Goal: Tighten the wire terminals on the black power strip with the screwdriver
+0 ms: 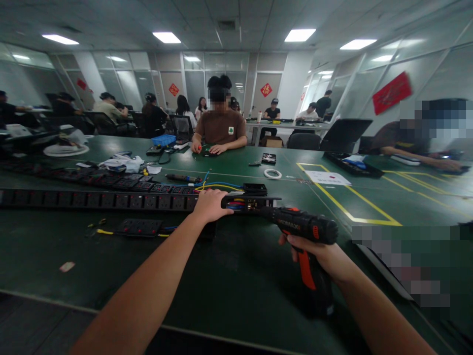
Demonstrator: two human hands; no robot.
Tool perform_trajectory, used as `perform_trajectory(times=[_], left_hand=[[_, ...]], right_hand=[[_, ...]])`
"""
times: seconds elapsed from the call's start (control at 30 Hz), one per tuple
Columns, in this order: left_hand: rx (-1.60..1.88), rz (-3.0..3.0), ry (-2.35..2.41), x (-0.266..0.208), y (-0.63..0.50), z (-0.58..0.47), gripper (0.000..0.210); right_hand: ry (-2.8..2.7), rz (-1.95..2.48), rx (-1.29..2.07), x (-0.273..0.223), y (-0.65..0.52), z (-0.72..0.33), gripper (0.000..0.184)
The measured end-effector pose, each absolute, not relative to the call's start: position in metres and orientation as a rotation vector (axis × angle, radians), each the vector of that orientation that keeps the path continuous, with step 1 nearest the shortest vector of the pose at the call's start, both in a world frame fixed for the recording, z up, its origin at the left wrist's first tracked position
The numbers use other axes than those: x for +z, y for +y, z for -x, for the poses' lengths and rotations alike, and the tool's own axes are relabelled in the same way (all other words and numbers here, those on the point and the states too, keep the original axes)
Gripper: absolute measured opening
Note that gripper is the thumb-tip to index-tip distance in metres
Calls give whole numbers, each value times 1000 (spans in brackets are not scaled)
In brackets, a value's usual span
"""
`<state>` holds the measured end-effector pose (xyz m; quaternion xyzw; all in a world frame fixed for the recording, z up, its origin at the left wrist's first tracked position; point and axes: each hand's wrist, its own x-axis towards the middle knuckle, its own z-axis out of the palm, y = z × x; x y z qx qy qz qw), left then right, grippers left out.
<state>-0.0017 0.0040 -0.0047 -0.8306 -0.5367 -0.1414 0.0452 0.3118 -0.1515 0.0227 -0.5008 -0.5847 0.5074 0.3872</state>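
My right hand [314, 249] is wrapped round the grip of a black and orange cordless drill [303, 224]. The drill points left, and its front end meets the right end of a long black power strip [121, 199], though I cannot tell exactly what the tip touches. My left hand [211, 204] is closed over the strip near that end, thumb on the near side. Red, blue and yellow wires [236, 203] show inside the strip's open end. In front of the strip lies a short black socket piece [138, 227] with a yellow lead.
Behind the strip lie more socket modules [125, 182], a black and blue screwdriver-like tool [181, 178] and a white tape roll [272, 173]. Yellow tape [373, 220] marks the green table [229, 296] at right. A co-worker [220, 123] sits opposite, another at far right.
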Motion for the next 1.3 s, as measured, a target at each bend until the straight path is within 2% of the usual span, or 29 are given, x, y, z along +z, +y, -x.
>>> perform_trajectory(times=[0.27, 0.57, 0.73, 0.83, 0.87, 1.0, 1.13, 1.3], left_hand=[[-424, 2550, -1651, 0, 1, 1, 70], [-591, 2583, -1625, -1, 3, 4, 67], [-701, 2573, -1551, 14, -3, 4, 54], [-608, 2596, -1448, 31, -14, -2, 29], [-513, 2675, -1370, 36, -19, -7, 28], [-189, 2765, -1213, 39, -40, -35, 30], [-83, 2687, -1272, 26, -55, -60, 45], [-50, 2681, -1310, 19, -63, -68, 34]], right_hand=[[-1471, 1250, 1249, 30, -155, -309, 50], [-1393, 1127, 1308, 43, -165, -303, 45], [-1424, 1136, 1322, 41, -163, -304, 43], [-1405, 1163, 1310, 39, -160, -304, 43], [-1391, 1165, 1304, 38, -159, -304, 43], [-1284, 1139, 1258, 38, -157, -303, 40], [-1194, 1119, 1199, 40, -157, -304, 33], [-1104, 1120, 1126, 43, -158, -304, 30]])
